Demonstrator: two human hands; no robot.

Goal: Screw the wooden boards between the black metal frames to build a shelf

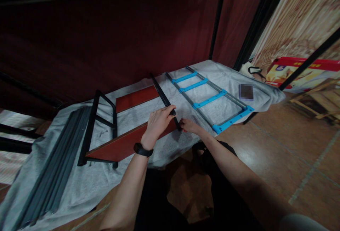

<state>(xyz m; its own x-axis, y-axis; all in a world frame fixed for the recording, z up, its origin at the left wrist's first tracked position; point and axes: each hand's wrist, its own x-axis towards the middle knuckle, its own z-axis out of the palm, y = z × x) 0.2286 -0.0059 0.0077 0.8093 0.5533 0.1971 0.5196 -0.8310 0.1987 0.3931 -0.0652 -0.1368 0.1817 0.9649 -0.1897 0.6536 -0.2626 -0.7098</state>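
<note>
My left hand [158,119], with a black band on the wrist, is closed around the near end of a black metal frame [160,91]. My right hand [188,125] pinches at the lower corner of that frame, beside the end of a reddish-brown board [124,140]; what its fingertips hold is too small to make out. A second reddish-brown board [136,98] lies behind, parallel to the first. At the boards' left ends stands another black metal frame [90,131]. Small screws [104,132] lie on the cloth between the boards.
A grey cloth [209,66] covers the bench. A rack of grey tubes with blue crosspieces [209,100] lies to the right, several grey tubes [57,163] to the left. A red-and-yellow box [302,73] and a wooden stool [316,100] stand at far right. A dark red panel [119,36] rises behind.
</note>
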